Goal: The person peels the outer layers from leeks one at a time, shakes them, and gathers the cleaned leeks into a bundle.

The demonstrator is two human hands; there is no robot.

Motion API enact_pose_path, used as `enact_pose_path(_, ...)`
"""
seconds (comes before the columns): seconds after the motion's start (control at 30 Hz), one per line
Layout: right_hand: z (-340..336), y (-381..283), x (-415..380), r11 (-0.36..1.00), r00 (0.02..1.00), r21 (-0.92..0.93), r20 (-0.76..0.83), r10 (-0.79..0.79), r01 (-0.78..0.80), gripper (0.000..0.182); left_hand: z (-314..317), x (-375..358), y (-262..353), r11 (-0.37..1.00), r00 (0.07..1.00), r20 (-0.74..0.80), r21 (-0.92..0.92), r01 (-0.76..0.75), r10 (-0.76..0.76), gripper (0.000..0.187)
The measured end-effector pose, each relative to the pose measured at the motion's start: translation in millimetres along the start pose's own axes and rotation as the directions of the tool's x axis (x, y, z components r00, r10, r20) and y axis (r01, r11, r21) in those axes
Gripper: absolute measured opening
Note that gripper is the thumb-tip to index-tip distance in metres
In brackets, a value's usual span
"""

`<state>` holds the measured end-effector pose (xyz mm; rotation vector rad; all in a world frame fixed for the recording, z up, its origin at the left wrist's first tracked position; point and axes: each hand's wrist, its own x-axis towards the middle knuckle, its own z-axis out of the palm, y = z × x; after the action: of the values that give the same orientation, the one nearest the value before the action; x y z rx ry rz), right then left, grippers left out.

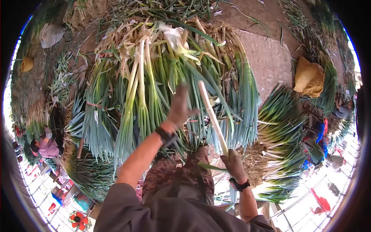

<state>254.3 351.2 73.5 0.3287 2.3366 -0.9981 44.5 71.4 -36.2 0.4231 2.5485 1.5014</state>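
My left hand [179, 108], gloved and slightly blurred, is raised over the big pile of green onions [170, 69], its fingers apart and nothing in them. At the lower right my right hand [234, 166], also gloved, is closed around the green part of a single green onion [212, 116]. The white stalk of that onion points up and to the left, and its leaves hang below the hand. Several paler stalks [142, 77] lie on top of the pile, to the left. A blurred whitish scrap [172, 36] shows above the pile's upper part.
More green onions [284, 143] lie in a heap at the right, with a cardboard sheet [266, 63] and a yellow-brown sack [309, 77] above. Bundled onions [102, 116] are at the left. A person in pink [49, 146] is at the far left; another person [343, 110] is far right.
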Motion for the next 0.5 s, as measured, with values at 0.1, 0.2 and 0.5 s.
enact_pose_path(0.1, -3.7, -9.8, 9.4, 0.985, 0.987, -0.147, 0.144, -0.075, 0.096, 0.031, -10.6, -32.5, 70.5, 0.818, 0.911, 0.395, 0.483, -0.313, 0.115, 0.081)
enact_pose_path(0.2, -22.6, -17.2, 32.2, 0.889, 0.95, -0.414, 0.303, -0.067, 0.195, 0.027, -15.1, -67.2, 36.3, 0.808, 0.833, 0.549, 0.456, -0.372, 0.074, 0.028)
enact_pose_path(0.5, -179.4, 82.3, 139.4, 0.582, 0.64, -0.441, -0.745, 0.186, -0.683, 0.032, -251.6, -105.5, -7.6, 0.682, 0.936, -0.04, 0.674, 0.284, -0.35, 0.036)
